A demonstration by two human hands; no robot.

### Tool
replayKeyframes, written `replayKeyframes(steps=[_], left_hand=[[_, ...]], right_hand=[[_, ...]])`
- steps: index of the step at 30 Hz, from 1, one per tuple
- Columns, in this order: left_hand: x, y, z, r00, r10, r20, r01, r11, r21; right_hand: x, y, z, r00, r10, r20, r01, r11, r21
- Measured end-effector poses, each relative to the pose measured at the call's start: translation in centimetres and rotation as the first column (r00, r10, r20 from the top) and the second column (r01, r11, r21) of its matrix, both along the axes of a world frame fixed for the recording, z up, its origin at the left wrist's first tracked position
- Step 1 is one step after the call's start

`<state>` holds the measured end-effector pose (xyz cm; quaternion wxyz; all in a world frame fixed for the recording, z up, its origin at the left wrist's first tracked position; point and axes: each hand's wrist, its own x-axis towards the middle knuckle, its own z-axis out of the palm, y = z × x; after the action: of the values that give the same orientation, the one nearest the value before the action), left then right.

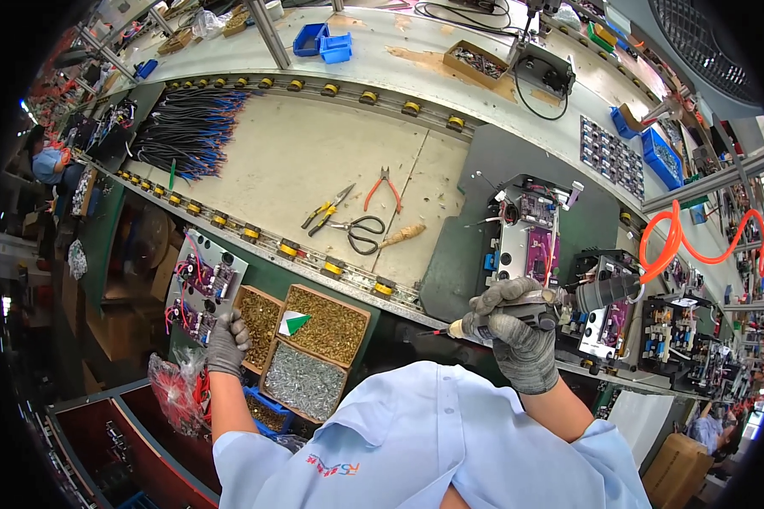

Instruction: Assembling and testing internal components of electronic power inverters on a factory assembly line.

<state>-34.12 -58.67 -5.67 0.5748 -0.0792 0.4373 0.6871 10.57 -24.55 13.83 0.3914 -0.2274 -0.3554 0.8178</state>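
Both hands wear grey gloves. My right hand [522, 339] is wrapped round a pneumatic screwdriver [603, 294]. The tool lies nearly level, its bit to the left, and an orange coiled hose [672, 237] runs up from its rear end. My left hand [228, 343] has its fingers curled at the lower right corner of a metal plate with purple circuit boards [202, 284]; whether it grips the plate or something small is hidden. Beside that hand are cartons of brass-coloured screws [327, 327] and silver screws [304, 382]. Beyond my right hand, a unit with a purple board [530, 229] sits on a dark pallet [458, 254].
On the conveyor lie red-handled pliers [384, 188], yellow-handled cutters [328, 209] and black-handled scissors [361, 233]. Bundled black and blue cables [187, 131] fill its far left. More board assemblies [688, 327] crowd the right. A fan [709, 47] hangs at upper right.
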Motion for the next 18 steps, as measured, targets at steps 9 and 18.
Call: replayKeyframes(steps=[9,18], left_hand=[[7.5,15.2,9.4,0.857,-0.333,-0.392,0.284,0.942,-0.179],[14.9,25.7,9.8,0.744,-0.496,-0.447,0.473,0.864,-0.173]], right_hand=[[0.6,0.0,-0.3,0.999,-0.053,0.008,0.053,0.999,0.002],[1.5,0.1,0.0,0.998,-0.024,0.053,0.022,0.999,0.046]])
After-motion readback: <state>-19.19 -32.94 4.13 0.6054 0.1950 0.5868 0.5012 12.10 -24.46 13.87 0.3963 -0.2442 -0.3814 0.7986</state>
